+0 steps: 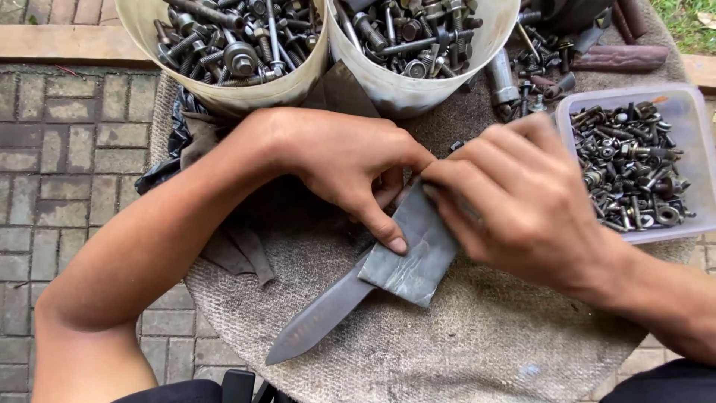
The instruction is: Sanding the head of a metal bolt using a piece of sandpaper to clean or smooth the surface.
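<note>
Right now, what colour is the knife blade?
Dull dark grey, unpolished metal; the knife blade shows best in the head view.

Lighting: soft, even daylight, no hard shadows; a faint shade lies under the left hand (pixel 350 168) and right hand (pixel 522 201), on the grey cloth (pixel 462 336) just below them. Glare: dull sheen on the blade (pixel 317 321) below the left hand; small glints on the bolts in the two buckets (pixel 246 93) above. Sharpness: good at centre, slight softening and wide-angle stretch toward the frame's corners.
</note>
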